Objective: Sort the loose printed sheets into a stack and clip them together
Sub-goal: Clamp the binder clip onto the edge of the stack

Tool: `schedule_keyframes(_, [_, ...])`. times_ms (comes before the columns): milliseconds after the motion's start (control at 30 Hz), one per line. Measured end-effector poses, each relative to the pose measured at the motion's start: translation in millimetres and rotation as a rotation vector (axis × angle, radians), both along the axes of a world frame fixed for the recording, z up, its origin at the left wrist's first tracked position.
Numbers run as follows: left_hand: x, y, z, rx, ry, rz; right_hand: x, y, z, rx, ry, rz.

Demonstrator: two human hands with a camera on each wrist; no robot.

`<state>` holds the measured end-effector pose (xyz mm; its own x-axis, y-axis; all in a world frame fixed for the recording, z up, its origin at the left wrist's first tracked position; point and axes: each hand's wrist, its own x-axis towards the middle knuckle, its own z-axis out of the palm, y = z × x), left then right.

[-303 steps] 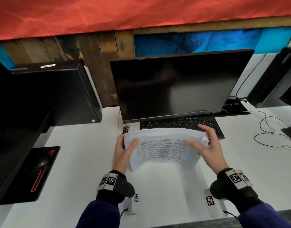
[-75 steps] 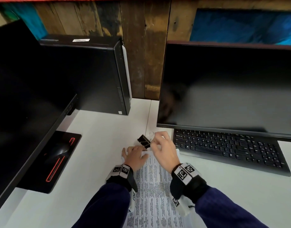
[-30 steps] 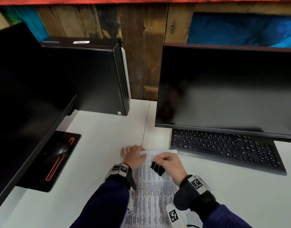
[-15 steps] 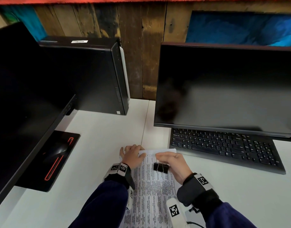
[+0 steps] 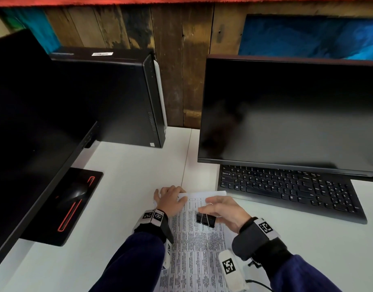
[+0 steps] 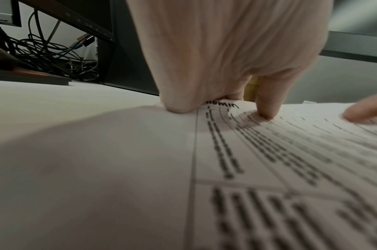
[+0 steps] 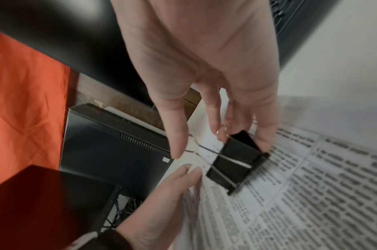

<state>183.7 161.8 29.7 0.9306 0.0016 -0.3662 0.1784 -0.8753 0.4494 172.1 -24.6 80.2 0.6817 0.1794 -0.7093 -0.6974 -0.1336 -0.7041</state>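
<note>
**Holding a black binder clip over the printed sheets**

Hovering low above the paper, the right hand [image 5: 223, 211] reaches in from the right with its palm turned down, wrist raised off the white desk [image 5: 126, 169]. Its ring and little fingers pinch the black metal binder clip [image 5: 205, 220] by the body, while the thumb [image 7: 174, 132] and forefinger stretch out straight, the thumb tip near one of the clip's wire handles. The left hand [image 5: 170, 200] lies flat-wristed on the far left corner of the stack of white printed sheets [image 5: 198, 249], fingers curled down and the thumb [image 6: 266, 101] pressing on the top page (the knuckles hide whatever the other fingertips do).

Both forearms cover the side edges of the stack, and its near end runs out of the head view. Whether the clip's lower edge touches the paper or hangs just above it is hard to tell. The print is too blurred to read in the right wrist view.

The sheets lie lengthwise on the desk just in front of the black keyboard [image 5: 286, 186], their top page covered with a dense table of small black text in ruled boxes. The clip sits over the upper part of that page, its silver wire handles pointing toward the far edge.
</note>
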Motion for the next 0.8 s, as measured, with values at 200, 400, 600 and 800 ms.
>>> schedule_keyframes(200, [0.3,-0.3,-0.3,-0.004,-0.001,0.001,-0.7,-3.5,3.1,-0.028,-0.002,0.093])
schedule_keyframes(400, [-0.9,-0.2,2.3,-0.012,-0.003,0.004,-2.2,-7.3,1.7,-0.035,-0.168,0.24])
schedule_keyframes(600, [-2.3,1.4,3.6,-0.043,-0.006,0.009,-1.6,-22.1,0.6,-0.07,-0.45,0.277])
schedule_keyframes(800, [-5.9,0.6,4.2,-0.071,-0.076,0.016,31.4,-2.6,11.9,-0.131,-0.761,0.075])
